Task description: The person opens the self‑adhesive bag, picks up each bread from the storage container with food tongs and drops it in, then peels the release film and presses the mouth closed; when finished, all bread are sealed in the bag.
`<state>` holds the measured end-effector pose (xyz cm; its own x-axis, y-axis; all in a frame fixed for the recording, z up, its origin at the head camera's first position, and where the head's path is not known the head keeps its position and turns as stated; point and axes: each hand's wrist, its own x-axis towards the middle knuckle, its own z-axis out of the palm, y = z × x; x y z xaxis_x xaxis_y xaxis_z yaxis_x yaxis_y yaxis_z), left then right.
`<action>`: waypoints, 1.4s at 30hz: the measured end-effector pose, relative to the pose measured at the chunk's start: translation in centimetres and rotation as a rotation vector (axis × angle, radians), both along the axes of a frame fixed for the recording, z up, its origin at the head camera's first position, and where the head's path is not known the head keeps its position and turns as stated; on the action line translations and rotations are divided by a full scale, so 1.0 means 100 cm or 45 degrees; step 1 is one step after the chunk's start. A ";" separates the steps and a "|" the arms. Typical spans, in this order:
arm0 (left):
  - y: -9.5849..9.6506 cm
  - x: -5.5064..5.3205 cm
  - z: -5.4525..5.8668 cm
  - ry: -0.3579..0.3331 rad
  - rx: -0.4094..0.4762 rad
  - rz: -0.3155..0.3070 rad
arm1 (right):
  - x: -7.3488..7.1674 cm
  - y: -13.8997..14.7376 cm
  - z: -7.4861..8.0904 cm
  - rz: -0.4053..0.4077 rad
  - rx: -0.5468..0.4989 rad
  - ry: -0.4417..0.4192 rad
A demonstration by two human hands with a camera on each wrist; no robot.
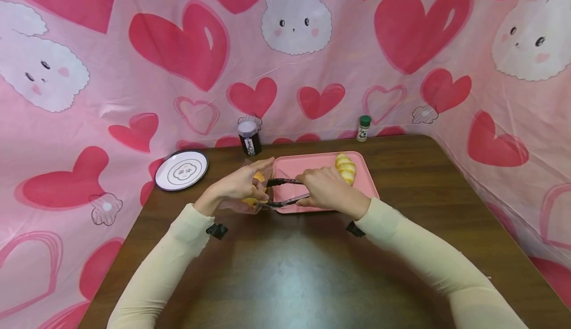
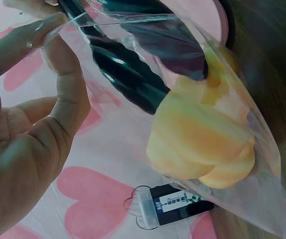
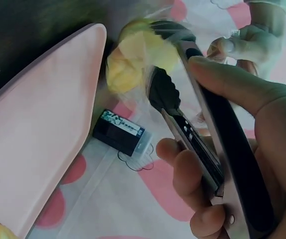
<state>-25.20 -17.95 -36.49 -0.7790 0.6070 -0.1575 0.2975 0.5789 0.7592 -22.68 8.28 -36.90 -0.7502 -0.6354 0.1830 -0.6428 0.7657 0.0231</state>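
Note:
My left hand point(image 1: 241, 184) pinches the rim of a clear plastic bag point(image 2: 275, 211) between thumb and finger. Inside the bag is a golden, lobed bread roll point(image 2: 198, 134). Black-tipped metal tongs point(image 3: 217, 129) reach through the bag's mouth, their scalloped tips against the roll. The right hand point(image 1: 329, 190) grips the tongs by both arms, thumb on one side and fingers curled on the other. Below the hands lies a pink tray point(image 1: 294, 163), and a croissant-shaped bread point(image 1: 345, 168) rests at its right side, partly hidden behind the right hand.
A white plate point(image 1: 195, 158) with a dark rim lies at the table's back left. Beside it, a dark jar with a pale lid point(image 1: 251, 143) stands near the back edge. A green-capped shaker point(image 1: 363, 132) stands at the back right. Patterned cloth point(image 1: 178, 71) hangs around the brown table point(image 1: 285, 269).

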 end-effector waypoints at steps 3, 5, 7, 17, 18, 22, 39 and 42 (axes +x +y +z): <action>0.000 0.000 0.002 0.000 0.005 0.015 | 0.001 0.000 -0.001 0.000 0.016 0.026; 0.000 0.000 0.002 0.005 0.001 0.020 | 0.002 0.000 -0.002 0.014 0.015 0.027; 0.000 0.000 0.002 0.010 -0.006 0.017 | 0.002 0.000 -0.003 0.032 0.009 0.030; 0.004 0.006 0.000 -0.092 0.078 0.009 | 0.007 -0.004 0.003 0.089 -0.079 0.047; 0.005 0.006 0.000 -0.116 0.090 0.008 | 0.007 -0.005 0.004 0.087 -0.081 0.035; 0.008 0.008 -0.003 -0.162 0.105 -0.010 | 0.007 -0.008 0.007 0.073 -0.052 -0.006; 0.016 0.013 -0.005 -0.010 0.034 -0.053 | 0.003 -0.011 0.001 0.076 -0.062 0.014; 0.014 0.011 -0.002 0.002 0.064 -0.031 | 0.002 -0.012 0.002 0.065 -0.067 -0.014</action>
